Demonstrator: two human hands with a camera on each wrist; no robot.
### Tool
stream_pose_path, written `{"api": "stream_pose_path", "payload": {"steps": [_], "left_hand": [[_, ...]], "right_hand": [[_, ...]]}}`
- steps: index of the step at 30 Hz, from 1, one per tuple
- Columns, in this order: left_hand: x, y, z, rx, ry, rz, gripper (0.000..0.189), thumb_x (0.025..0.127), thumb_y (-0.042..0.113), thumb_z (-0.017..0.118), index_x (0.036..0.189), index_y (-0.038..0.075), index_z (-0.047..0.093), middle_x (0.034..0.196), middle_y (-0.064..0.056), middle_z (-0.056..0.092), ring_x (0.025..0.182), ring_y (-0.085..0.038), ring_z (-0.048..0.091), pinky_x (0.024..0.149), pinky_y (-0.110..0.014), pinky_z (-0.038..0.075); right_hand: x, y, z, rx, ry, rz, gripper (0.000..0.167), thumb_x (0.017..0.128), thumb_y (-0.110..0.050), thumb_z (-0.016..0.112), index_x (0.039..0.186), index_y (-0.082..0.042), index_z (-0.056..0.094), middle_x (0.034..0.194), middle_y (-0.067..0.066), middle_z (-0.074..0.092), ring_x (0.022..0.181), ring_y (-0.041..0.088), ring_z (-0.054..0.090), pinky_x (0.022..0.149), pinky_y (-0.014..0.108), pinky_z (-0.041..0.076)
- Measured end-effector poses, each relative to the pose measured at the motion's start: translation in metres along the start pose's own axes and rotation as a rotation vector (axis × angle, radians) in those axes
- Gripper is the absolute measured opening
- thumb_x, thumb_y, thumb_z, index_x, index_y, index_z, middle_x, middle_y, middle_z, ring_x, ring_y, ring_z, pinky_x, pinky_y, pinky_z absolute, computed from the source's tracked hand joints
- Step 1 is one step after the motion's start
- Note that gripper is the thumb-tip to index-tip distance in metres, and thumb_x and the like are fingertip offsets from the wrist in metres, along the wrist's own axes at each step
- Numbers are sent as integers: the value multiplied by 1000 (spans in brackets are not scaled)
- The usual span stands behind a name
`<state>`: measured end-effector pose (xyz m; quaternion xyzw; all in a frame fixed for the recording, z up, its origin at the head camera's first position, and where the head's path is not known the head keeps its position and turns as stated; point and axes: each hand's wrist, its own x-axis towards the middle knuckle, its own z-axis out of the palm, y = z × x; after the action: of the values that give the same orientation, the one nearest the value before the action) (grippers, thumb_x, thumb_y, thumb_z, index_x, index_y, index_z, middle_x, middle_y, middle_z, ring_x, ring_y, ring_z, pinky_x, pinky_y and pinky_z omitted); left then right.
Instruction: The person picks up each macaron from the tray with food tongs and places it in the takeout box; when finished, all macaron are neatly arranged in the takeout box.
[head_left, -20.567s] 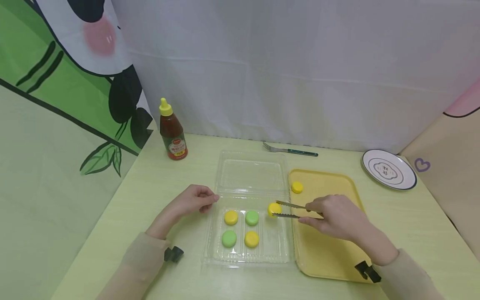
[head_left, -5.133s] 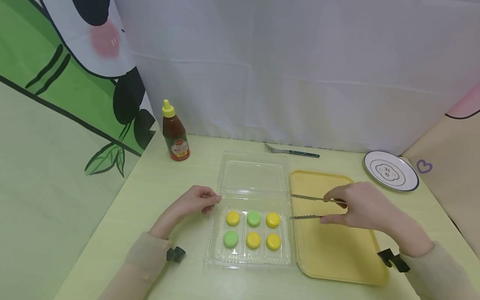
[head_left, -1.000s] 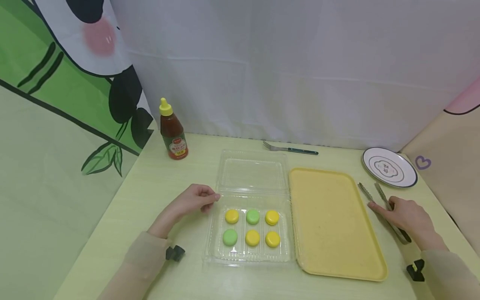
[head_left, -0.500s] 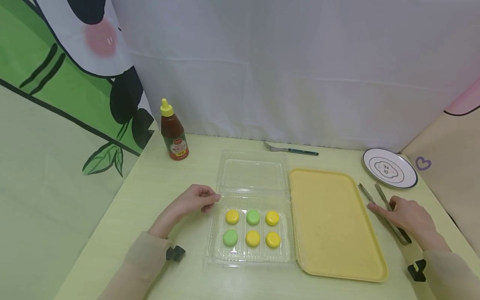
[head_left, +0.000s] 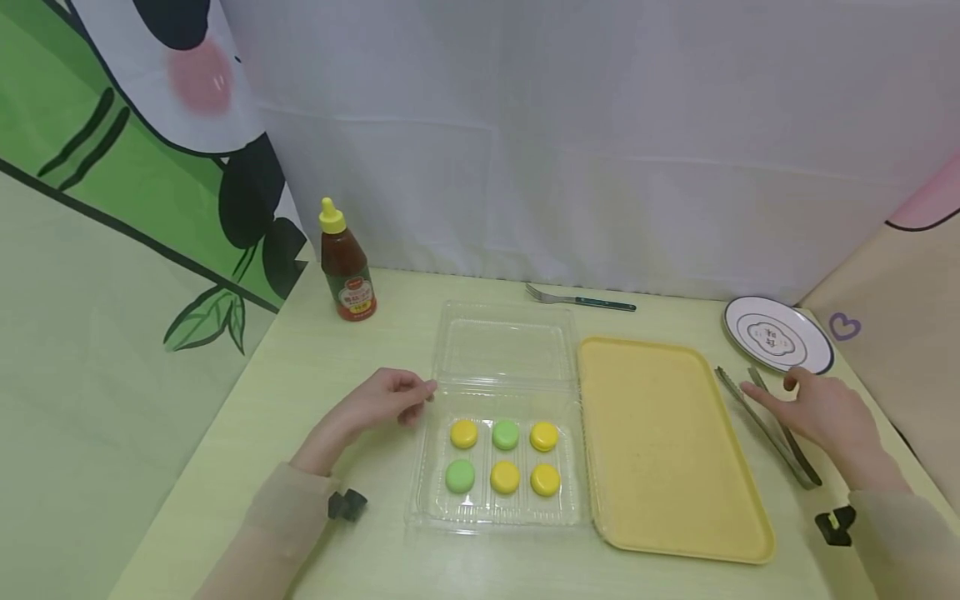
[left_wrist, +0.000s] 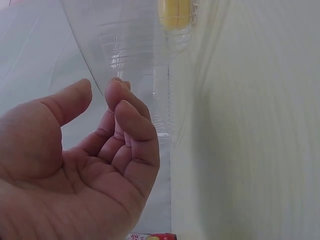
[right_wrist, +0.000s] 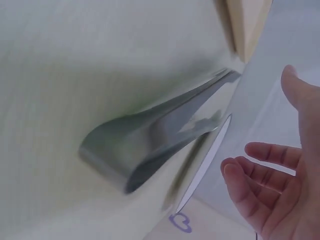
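A clear plastic clamshell box [head_left: 504, 528] lies unfolded on the table. In its base sit two green macarons [head_left: 460, 476] and several yellow macarons [head_left: 545, 479], in two rows. My left hand [head_left: 388, 398] is at the box's left side near the hinge; the left wrist view shows its thumb apart from loosely bent fingers, gripping nothing. Metal tongs [head_left: 767, 431] lie on the table right of the yellow tray [head_left: 667, 450], their tips spread. Over them hovers my right hand [head_left: 828, 417], empty; in the right wrist view a gap separates its fingers from the tongs [right_wrist: 125, 142].
A sauce bottle [head_left: 348, 275] with a yellow cap stands at the back left. Behind the box lies a fork [head_left: 606, 305] with a dark green handle. A white plate [head_left: 780, 333] is at the back right, just beyond the tongs. A curtain [head_left: 562, 167] closes off the back.
My right hand has let go of the tongs and risen slightly off them; the tongs stay beside the tray. My left hand has barely moved. Earlier, the last yellow macarons went from tray to box.
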<state>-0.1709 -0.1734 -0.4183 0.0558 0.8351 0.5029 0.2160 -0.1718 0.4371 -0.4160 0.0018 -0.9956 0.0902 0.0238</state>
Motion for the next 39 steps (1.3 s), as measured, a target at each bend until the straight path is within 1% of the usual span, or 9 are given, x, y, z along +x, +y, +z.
{"api": "stream_pose_path", "payload": {"steps": [4,9,13,20,26,29,33,36,39], "left_hand": [[0,1,-3,-4,16,1,41,102,39,56,104,0,68,76,-6,61,74,-20,55,71,-33,47],[1,-1,-9,-3,38,-8,42,104,38,54,107,-1,67,78,-6,61,75,-20,56,72,-31,48],[4,-1,-13,-3,53,-13,39,105,34,53,110,-3,67,80,-7,61,75,-20,56,72,-31,48],[12,8,-18,36,82,-22,41,105,35,51,116,-2,64,86,-10,62,78,-21,57,71,-30,49],[21,21,-25,76,110,-10,46,107,37,46,125,-4,55,109,-19,65,90,-26,62,73,-31,51],[26,25,-27,109,122,-16,50,106,42,46,127,-3,52,118,-20,63,96,-28,63,75,-32,50],[36,26,-28,124,134,-31,52,106,44,45,128,-3,51,121,-21,61,101,-29,62,78,-33,50],[44,24,-28,111,145,-29,50,106,41,45,128,-4,52,120,-21,63,102,-30,63,80,-35,51],[53,20,-28,80,161,-16,48,107,37,46,126,-7,53,118,-22,65,100,-32,64,81,-37,52]], "right_hand": [[3,-15,-4,8,58,-27,66,88,-65,62,96,1,61,77,15,66,59,25,58,48,34,36],[9,-40,-10,49,140,-93,57,88,-59,66,89,-2,62,72,6,63,58,21,54,48,34,37],[16,-59,-11,91,164,-129,53,90,-56,66,89,-3,62,70,4,59,60,20,53,53,35,37],[30,-96,-9,196,111,-143,50,93,-55,62,91,-5,62,75,5,61,63,21,52,59,36,37],[40,-128,1,254,77,-176,49,96,-56,57,91,-8,64,77,5,63,62,20,53,59,36,41],[45,-143,9,294,53,-201,48,98,-55,55,92,-8,65,78,6,63,62,20,53,59,36,42],[51,-160,20,369,-7,-204,48,100,-52,54,97,-6,67,81,8,64,59,19,56,58,36,45],[55,-172,28,431,-56,-189,46,101,-48,55,102,-4,67,85,12,64,56,20,59,56,36,47],[58,-182,36,503,-100,-170,43,101,-43,56,106,-2,66,88,16,64,55,22,61,55,36,48]]}}
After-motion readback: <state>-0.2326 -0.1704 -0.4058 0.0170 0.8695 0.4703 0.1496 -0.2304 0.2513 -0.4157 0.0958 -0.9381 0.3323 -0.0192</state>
